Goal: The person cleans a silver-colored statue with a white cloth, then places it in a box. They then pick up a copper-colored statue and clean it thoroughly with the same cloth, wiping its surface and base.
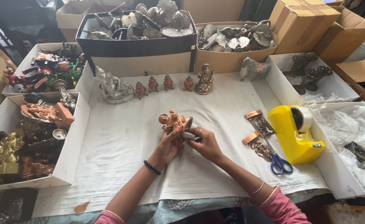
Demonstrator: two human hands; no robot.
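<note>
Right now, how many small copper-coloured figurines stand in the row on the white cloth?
4, side by side on the white cloth: small figurines at and, between the silver statue and brass statue.

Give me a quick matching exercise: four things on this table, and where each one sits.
Things:
1. copper figurine
2. yellow tape dispenser
3. blue-handled scissors
4. silver figurine

Places:
A. far left of the row of statues on the cloth
B. held in both hands
C. on the cloth in front of the dispenser
D. beside the white box on the right

Pairs: 1-B, 2-D, 3-C, 4-A
</note>
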